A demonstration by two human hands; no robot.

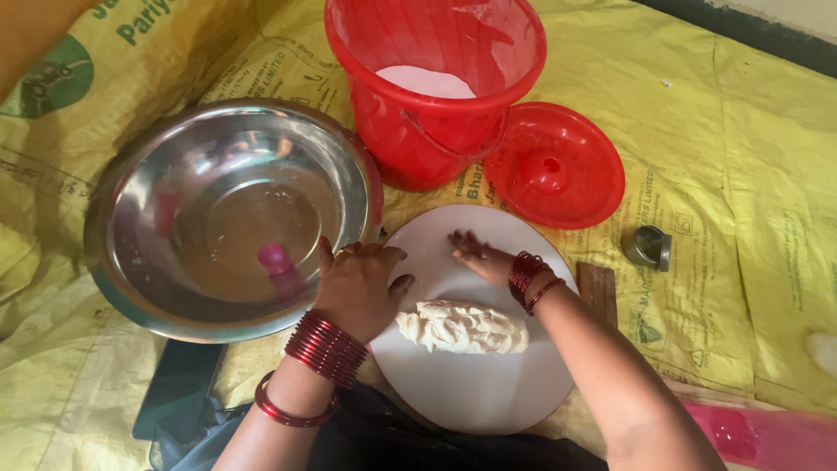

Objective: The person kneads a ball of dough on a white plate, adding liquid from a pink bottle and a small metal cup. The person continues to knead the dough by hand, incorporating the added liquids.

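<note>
From the head camera, the floor is covered with yellow woven sacks (750,148) spread flat as a mat; they carry green and dark printed labels, a round green emblem at the far left corner and blocks of dark lettering beside the red lid and along the right of the plate.

A round white plate (475,384) lies in the middle near the person. Its near edge meets the dark cloth on the person's lap, its far edge sits just short of the red bucket (410,131), and its left edge is close to the steel bowl (231,218). The widest bare stretch of sacking lies to the right and far right, past a small steel cup (647,246) lying on its side and a brown wooden block (598,288) at the plate's right rim. A pink plastic piece (758,436) lies at the lower right.

The lump of pale dough (462,327) rests on the plate, a little nearer than its centre. The left hand (359,283) is loosely curled at the plate's left rim, just beside the dough's left end, clamped on nothing. The right hand (479,255) lies flat, fingers spread, palm down on the bare plate beyond the dough.

The bucket stands open with white flour (427,83) in its bottom; its red lid (554,166) lies beside it on the right. The steel bowl is wide and shiny, with only reflections showing inside.
</note>
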